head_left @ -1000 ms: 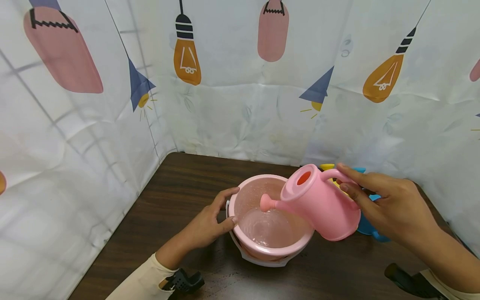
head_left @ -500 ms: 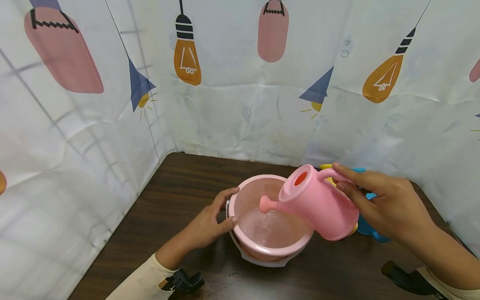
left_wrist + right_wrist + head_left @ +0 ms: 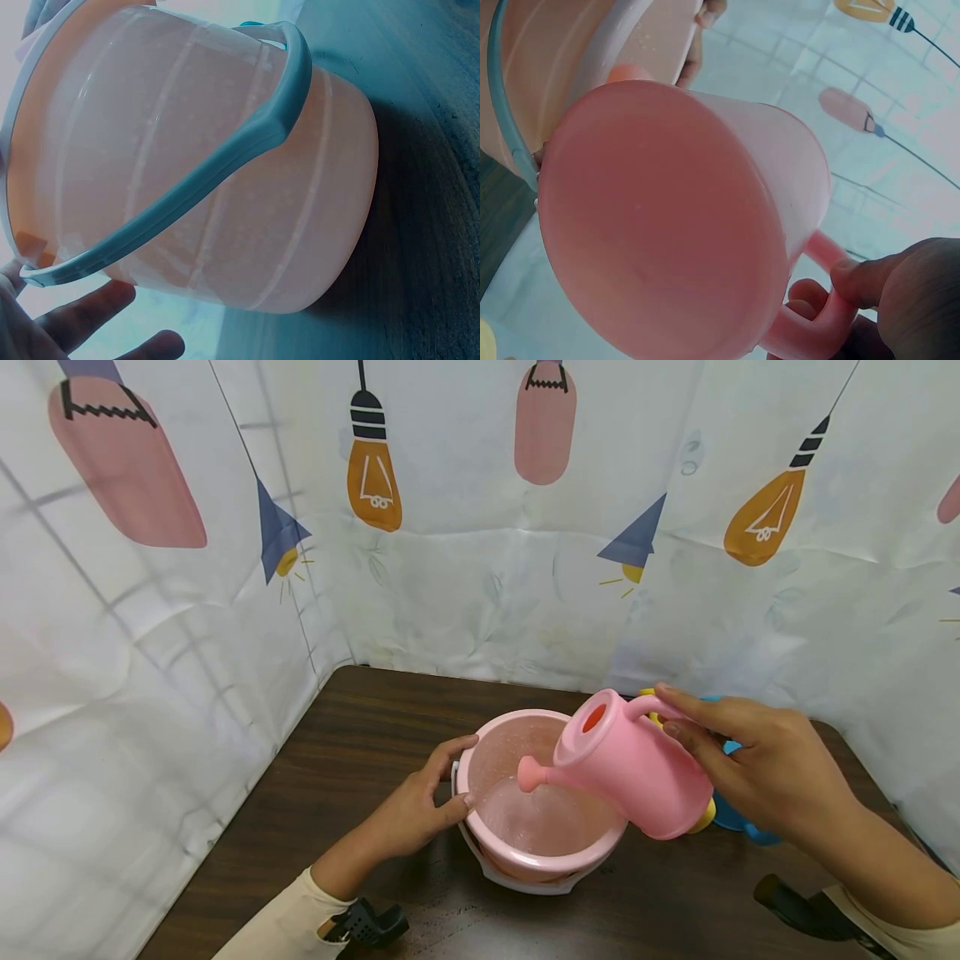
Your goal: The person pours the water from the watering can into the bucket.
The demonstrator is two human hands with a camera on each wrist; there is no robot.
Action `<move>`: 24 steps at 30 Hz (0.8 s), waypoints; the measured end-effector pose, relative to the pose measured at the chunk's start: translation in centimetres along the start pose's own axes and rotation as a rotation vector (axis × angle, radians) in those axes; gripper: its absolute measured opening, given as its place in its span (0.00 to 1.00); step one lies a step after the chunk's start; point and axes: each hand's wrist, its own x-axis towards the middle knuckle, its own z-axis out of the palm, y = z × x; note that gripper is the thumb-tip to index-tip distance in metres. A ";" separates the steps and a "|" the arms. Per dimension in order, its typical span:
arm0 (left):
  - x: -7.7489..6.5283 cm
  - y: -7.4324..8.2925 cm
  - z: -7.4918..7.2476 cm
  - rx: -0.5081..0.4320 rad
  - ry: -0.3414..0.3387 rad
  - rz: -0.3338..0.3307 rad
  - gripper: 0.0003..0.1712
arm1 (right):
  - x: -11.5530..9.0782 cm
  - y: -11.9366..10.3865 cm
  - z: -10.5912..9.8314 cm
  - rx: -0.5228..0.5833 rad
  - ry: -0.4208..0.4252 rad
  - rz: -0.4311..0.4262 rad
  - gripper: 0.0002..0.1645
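A pink toy bucket (image 3: pixel 510 852) with a pale handle stands on the dark table, with clear water (image 3: pixel 528 818) in its bottom. My left hand (image 3: pixel 408 806) rests at its left rim, thumb and forefinger spread along the edge; in the left wrist view, fingers (image 3: pixel 86 311) stretch out beside the bucket's wall. My right hand (image 3: pixel 772 760) grips the handle of a pink watering can (image 3: pixel 645 768). The can is tilted left, its round spout head (image 3: pixel 531 773) over the bucket's opening. I cannot make out a stream from it. In the right wrist view the can's base (image 3: pixel 660 217) faces the camera.
Behind the can and right hand, partly hidden, are blue (image 3: pixel 727 814) and yellow (image 3: pixel 703 818) things of unclear kind. A white patterned curtain (image 3: pixel 480 602) hangs along the table's back and left edges. Drops of water dot the table (image 3: pixel 450 918) in front of the bucket.
My right hand and the watering can have shifted slightly left, uncovering more of the yellow thing. The water's surface looks calmer. My left hand and the bucket stay put.
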 end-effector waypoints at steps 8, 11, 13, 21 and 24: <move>0.0 0.0 0.0 0.002 0.004 -0.002 0.40 | 0.3 -0.1 0.2 -0.009 -0.006 -0.020 0.32; 0.0 0.1 -0.1 0.004 0.001 -0.011 0.40 | 0.5 -0.2 0.3 -0.004 -0.009 -0.031 0.32; 0.0 0.1 -0.1 0.008 -0.001 -0.015 0.40 | 0.6 -0.2 0.4 0.004 -0.014 -0.037 0.32; 0.0 0.1 -0.1 0.015 -0.003 -0.013 0.40 | 0.9 -0.3 0.7 0.029 0.001 -0.063 0.31; 0.0 0.1 -0.1 0.016 -0.004 -0.013 0.40 | 1.0 -0.4 0.8 0.034 0.001 -0.062 0.31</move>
